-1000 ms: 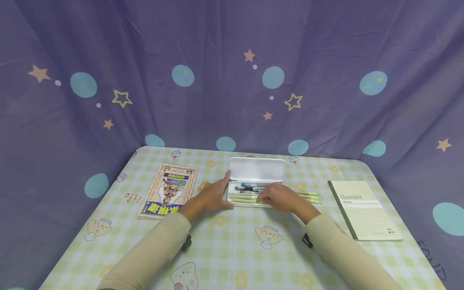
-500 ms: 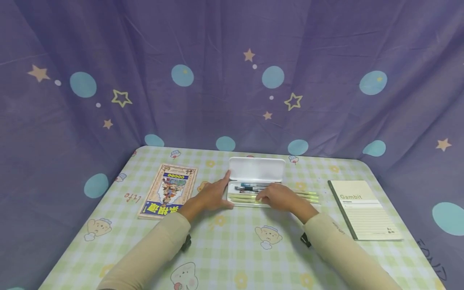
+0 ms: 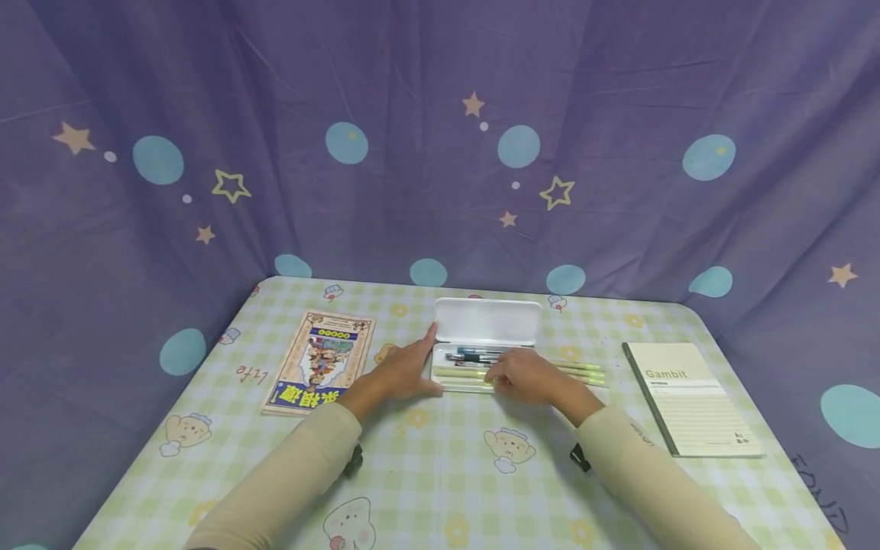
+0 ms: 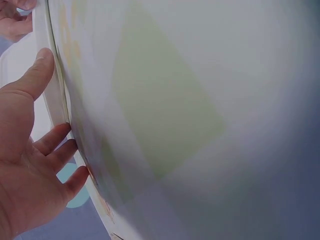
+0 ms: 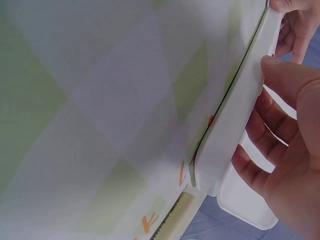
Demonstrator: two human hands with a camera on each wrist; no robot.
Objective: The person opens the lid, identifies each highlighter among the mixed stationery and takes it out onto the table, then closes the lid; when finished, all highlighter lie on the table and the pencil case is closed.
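A white pencil case stands with its lid up in the middle of the table. Pale yellow-green pencils and darker pens lie inside. My left hand touches the case's left end, its fingers fairly straight and the thumb by the near corner. Over the right part of the case, my right hand has bent fingers among the pencils. In the right wrist view, the right thumb lies at the near wall's rim; whether a pencil is pinched behind it is hidden.
Yellow-green pencil ends show past the case's right end. A comic-style book lies to the left, and a cream notebook to the right. A purple curtain hangs behind the checked tabletop.
My right hand's fingers have shifted slightly toward the near rim of the case, and the pencils beside them have shifted a little. The left hand and the case have stayed in place.
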